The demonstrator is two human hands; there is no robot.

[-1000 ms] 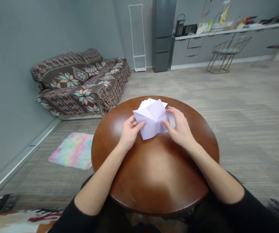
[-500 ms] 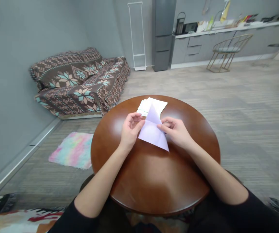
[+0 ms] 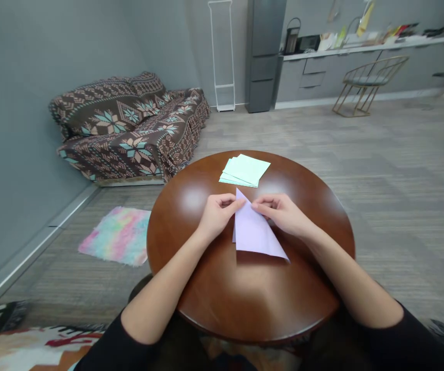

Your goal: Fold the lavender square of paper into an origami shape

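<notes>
A folded sheet of light purple paper (image 3: 256, 233) is held up above the round brown table (image 3: 222, 288). My left hand (image 3: 222, 212) pinches it near the top, with the thumb on the near face. Just to the right, my right hand (image 3: 279, 212) pinches the slanted upper edge between thumb and fingers. The sheet comes to a point at the top, widens downward, and its lower right corner curls. A narrow strip of a back layer shows at its left edge. Behind the hands lies a small stack of pale green paper sheets (image 3: 247, 169), slightly fanned.
A sofa with a patterned cover (image 3: 129, 129) stands at the back left, with a fluffy pastel mat (image 3: 117, 235) in front. A white rack (image 3: 224, 56), a grey fridge (image 3: 262, 56), a kitchen counter (image 3: 333, 51) and a gold-framed chair (image 3: 366, 82) are farther back.
The purple paper has turned and come lower, its top point now nearer me. Both hands have shifted closer together at its top. The stack behind is now fully uncovered.
</notes>
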